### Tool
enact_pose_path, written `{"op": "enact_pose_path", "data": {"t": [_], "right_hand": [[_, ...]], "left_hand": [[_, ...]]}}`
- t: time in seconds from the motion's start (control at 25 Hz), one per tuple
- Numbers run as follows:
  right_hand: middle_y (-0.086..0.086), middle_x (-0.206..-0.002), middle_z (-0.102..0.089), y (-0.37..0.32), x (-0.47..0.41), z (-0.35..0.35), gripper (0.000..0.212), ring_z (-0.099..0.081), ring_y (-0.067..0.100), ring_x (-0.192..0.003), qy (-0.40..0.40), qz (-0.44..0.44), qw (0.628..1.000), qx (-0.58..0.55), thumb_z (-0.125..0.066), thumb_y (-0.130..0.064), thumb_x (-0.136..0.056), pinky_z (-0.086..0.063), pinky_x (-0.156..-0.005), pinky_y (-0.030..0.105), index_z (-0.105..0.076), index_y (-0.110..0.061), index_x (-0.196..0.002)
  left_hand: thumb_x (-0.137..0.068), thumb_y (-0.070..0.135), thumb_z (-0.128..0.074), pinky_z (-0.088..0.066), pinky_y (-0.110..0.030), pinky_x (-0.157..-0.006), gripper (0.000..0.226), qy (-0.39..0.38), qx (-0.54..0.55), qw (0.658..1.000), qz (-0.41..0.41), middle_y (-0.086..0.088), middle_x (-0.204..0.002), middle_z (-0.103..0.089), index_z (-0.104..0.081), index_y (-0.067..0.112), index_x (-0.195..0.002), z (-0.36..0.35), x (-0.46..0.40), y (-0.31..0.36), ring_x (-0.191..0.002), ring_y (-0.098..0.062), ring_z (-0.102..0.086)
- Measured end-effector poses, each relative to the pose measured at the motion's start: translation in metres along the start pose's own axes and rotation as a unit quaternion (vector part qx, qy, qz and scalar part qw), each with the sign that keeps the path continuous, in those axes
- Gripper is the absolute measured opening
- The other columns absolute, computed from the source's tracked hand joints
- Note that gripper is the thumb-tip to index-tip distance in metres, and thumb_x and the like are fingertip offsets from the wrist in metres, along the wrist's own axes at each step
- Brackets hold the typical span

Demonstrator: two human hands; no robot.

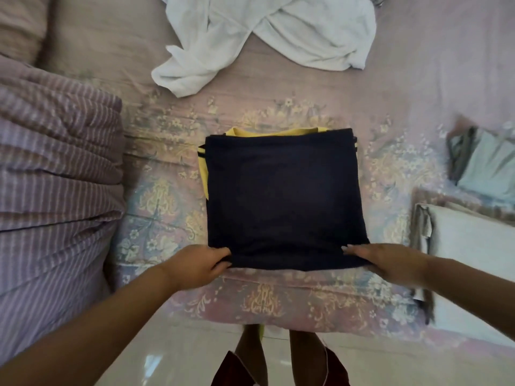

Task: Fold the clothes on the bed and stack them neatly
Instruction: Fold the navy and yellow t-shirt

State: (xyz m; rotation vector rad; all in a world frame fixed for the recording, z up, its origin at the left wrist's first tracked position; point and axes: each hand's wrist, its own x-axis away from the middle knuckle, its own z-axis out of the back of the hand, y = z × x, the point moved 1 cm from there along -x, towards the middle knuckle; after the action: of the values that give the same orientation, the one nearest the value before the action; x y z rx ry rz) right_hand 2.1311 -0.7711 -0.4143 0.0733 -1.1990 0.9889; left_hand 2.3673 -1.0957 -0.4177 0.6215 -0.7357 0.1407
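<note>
Where the floral bed sheet (156, 196) lies flat, a striped quilt (55, 168) is bunched left of the navy garment (281, 196). A crumpled white garment (264, 37) lies beyond it. The navy garment lies folded square over a yellow garment (204, 174). The left hand (200, 264) pinches its near left corner; the right hand (387, 261) grips its near right corner.

- A folded garment (284, 196) lay at the bed's (156, 207) centre, on another folded piece (203, 171).
- A crumpled garment (264, 37) lay at 12 o'clock.
- Bunched bedding (55, 168) lay at 9 o'clock.
- 2 folded piles (485, 174) (473, 260) lay at 3 o'clock.
</note>
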Motion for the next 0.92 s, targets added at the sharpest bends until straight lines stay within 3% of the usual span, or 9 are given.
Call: {"op": "enact_pose_path", "data": {"t": [0.08, 0.16, 0.24, 0.32, 0.36, 0.44, 0.56, 0.68, 0.92], "right_hand": [[0.012, -0.109, -0.071, -0.002, 0.001, 0.046, 0.024, -0.066, 0.026, -0.104, 0.045, -0.058, 0.993, -0.097, -0.058, -0.029, -0.103, -0.045, -0.088, 0.036, -0.065, -0.011, -0.118], [0.008, -0.089, -0.069, 0.006, -0.011, 0.101, 0.018, -0.062, 0.019, -0.085, 0.218, -0.072, 0.948, -0.221, -0.066, -0.028, -0.099, -0.044, -0.076, 0.03, -0.07, -0.011, -0.094], [0.004, -0.084, -0.067, 0.015, -0.029, 0.148, 0.026, -0.056, 0.014, -0.079, 0.369, -0.067, 0.833, -0.407, -0.06, -0.033, -0.102, -0.045, -0.07, 0.024, -0.072, -0.012, -0.09], [0.003, -0.089, -0.067, 0.018, -0.05, 0.159, 0.053, -0.059, 0.017, -0.082, 0.377, -0.081, 0.712, -0.587, -0.037, -0.054, -0.105, -0.049, -0.075, 0.028, -0.069, -0.012, -0.107], [0.005, -0.098, -0.068, 0.019, -0.059, 0.148, 0.063, -0.062, 0.02, -0.092, 0.342, -0.099, 0.709, -0.608, -0.028, -0.059, -0.105, -0.051, -0.085, 0.033, -0.065, -0.01, -0.119], [0.009, -0.123, -0.067, 0.018, -0.074, 0.113, 0.054, -0.063, 0.026, -0.114, 0.296, -0.139, 0.748, -0.578, -0.041, -0.051, -0.106, -0.049, -0.101, 0.041, -0.059, -0.009, -0.134], [0.008, -0.129, -0.065, 0.011, -0.087, 0.082, 0.041, -0.064, 0.023, -0.116, 0.381, -0.12, 0.743, -0.536, -0.058, -0.032, -0.103, -0.053, -0.099, 0.038, -0.059, -0.01, -0.137], [0.005, -0.126, -0.065, 0.008, -0.102, 0.088, 0.039, -0.062, 0.022, -0.114, 0.48, -0.126, 0.707, -0.503, -0.05, -0.037, -0.106, -0.052, -0.093, 0.036, -0.058, -0.011, -0.133], [0.018, -0.108, -0.066, 0.012, -0.133, 0.094, 0.052, -0.061, 0.038, -0.098, 0.468, -0.286, 0.736, -0.397, -0.037, -0.052, -0.106, -0.045, -0.083, 0.048, -0.055, -0.004, -0.116]], "left_hand": [[-0.103, 0.018, -0.058, -0.05, -0.037, -0.082, 0.019, 0.009, 0.142, 0.988, 0.057, -0.014, -0.098, -0.072, -0.069, 0.006, -0.111, 0.038, -0.016, -0.011, -0.092, -0.031, -0.068], [-0.102, 0.016, -0.059, -0.051, -0.032, -0.084, 0.015, 0.122, 0.336, 0.927, 0.11, -0.006, -0.099, -0.071, -0.07, 0.009, -0.109, 0.085, -0.044, -0.03, -0.094, -0.019, -0.064], [-0.105, 0.027, -0.054, -0.052, -0.025, -0.078, 0.02, 0.246, 0.535, 0.795, 0.144, -0.001, -0.095, -0.069, -0.068, 0.012, -0.105, 0.119, -0.072, -0.041, -0.094, -0.016, -0.062], [-0.105, 0.054, -0.036, -0.049, -0.026, -0.078, 0.049, 0.283, 0.667, 0.666, 0.175, 0.0, -0.095, -0.067, -0.065, 0.014, -0.11, 0.119, -0.093, -0.041, -0.09, -0.014, -0.061], [-0.104, 0.062, -0.027, -0.049, -0.028, -0.081, 0.064, 0.27, 0.687, 0.646, 0.194, -0.001, -0.099, -0.067, -0.064, 0.012, -0.118, 0.107, -0.099, -0.038, -0.092, -0.016, -0.062], [-0.103, 0.062, -0.032, -0.051, -0.034, -0.092, 0.068, 0.262, 0.67, 0.653, 0.236, -0.006, -0.114, -0.068, -0.063, 0.008, -0.13, 0.075, -0.106, -0.028, -0.105, -0.02, -0.065], [-0.105, 0.043, -0.05, -0.052, -0.04, -0.094, 0.046, 0.367, 0.487, 0.75, 0.256, -0.012, -0.119, -0.068, -0.066, 0.004, -0.123, 0.053, -0.113, -0.026, -0.112, -0.027, -0.064], [-0.109, 0.034, -0.041, -0.048, -0.047, -0.085, 0.041, 0.465, 0.405, 0.739, 0.271, -0.023, -0.104, -0.064, -0.06, -0.002, -0.105, 0.053, -0.119, -0.028, -0.1, -0.038, -0.061], [-0.11, 0.033, -0.032, -0.045, -0.051, -0.081, 0.045, 0.429, 0.269, 0.76, 0.407, -0.031, -0.104, -0.063, -0.055, -0.006, -0.111, 0.026, -0.137, -0.03, -0.097, -0.046, -0.059]]}}
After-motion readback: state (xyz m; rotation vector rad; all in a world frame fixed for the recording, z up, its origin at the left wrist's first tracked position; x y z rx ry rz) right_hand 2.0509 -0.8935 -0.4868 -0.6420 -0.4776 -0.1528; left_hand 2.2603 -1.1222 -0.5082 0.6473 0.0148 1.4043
